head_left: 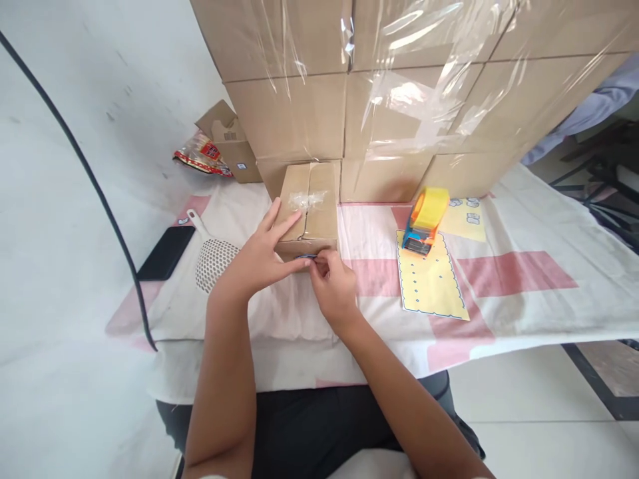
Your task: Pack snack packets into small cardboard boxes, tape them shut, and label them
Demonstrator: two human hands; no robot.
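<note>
A small brown cardboard box [319,226] stands on the cloth, with crinkled clear tape across the seam of its top. My left hand [257,256] lies along the box's left side, fingers spread over the top and thumb reaching across the front face. At that front face my right hand [333,286] is closed in a pinch. Between its fingertips and my left thumb shows the edge of a small flat dark-blue piece [304,256], which looks like a sticker; most of it is hidden by the fingers.
Stacked cartons [299,113] in clear film rise behind the box. To the right, a tape dispenser [424,223] with yellow tape rests on a yellow sheet [432,286]. On the left are a white perforated scoop [214,263], a black phone [167,253], an open carton [242,156] and a black cable [90,173].
</note>
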